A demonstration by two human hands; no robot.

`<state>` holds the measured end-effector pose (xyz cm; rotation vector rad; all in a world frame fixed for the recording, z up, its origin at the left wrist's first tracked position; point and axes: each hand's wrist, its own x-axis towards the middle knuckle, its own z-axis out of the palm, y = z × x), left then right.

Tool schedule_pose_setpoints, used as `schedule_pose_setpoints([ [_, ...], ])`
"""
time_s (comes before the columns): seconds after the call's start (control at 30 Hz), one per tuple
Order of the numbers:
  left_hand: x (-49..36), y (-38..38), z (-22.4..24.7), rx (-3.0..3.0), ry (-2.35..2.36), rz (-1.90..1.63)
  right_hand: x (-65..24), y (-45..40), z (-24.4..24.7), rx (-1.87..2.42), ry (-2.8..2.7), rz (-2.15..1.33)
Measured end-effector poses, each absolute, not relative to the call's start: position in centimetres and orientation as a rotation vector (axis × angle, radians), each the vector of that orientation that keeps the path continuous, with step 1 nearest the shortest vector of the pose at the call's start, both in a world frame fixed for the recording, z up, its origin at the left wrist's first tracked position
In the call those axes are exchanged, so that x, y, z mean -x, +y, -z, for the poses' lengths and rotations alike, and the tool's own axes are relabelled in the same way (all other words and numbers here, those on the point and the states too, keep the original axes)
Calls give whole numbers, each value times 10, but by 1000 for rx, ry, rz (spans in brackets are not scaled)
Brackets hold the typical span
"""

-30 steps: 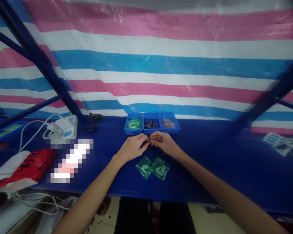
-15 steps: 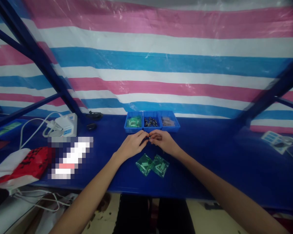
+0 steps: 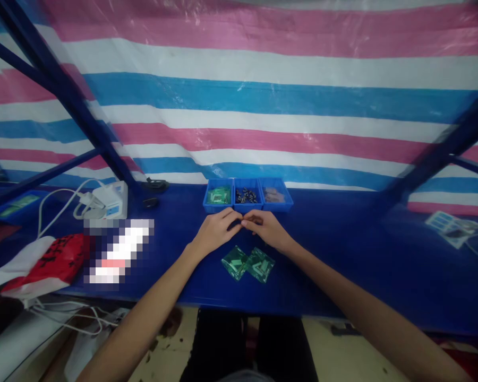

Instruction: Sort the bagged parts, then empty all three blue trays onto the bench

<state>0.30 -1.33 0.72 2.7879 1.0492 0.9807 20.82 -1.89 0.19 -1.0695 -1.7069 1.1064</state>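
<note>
My left hand [image 3: 220,229] and my right hand [image 3: 266,228] meet fingertip to fingertip just in front of three blue bins. Both are closed in a pinch, and whatever lies between the fingertips is hidden. Closer to me, two small clear-green plastic bags [image 3: 236,263] [image 3: 259,265] lie side by side on the blue table, touching, with pale strips inside. The left bin [image 3: 219,208] holds similar green bags. Small black and silver parts [image 3: 247,196] fill the middle bin, and the right bin holds pinkish-brown pieces [image 3: 273,194].
On the left are a white power strip [image 3: 114,200] with cables, a red and white bag [image 3: 63,260], and a blurred-out white item [image 3: 121,252]. Another socket block [image 3: 450,229] lies far right. Blue frame posts [image 3: 75,114] rise on both sides before a striped sheet [image 3: 263,101].
The small dark and light piece glimpsed between my fingertips is now covered by my fingers. My hands stay together, and the whole view has shifted slightly.
</note>
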Motion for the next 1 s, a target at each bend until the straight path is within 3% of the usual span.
schedule_pose_setpoints([
  [0.2, -4, -13, -8, -2762, 1051, -974, -209, -24, -8, 1112, -1877, -811],
  [0.53, -6, -17, -10, -2779, 1052, -969, -212, -16, -3, 1048, -1810, -1071],
  [1.0, -9, -21, -13, -2859, 1023, -950, -217, -16, -8, 983, -1850, -942],
])
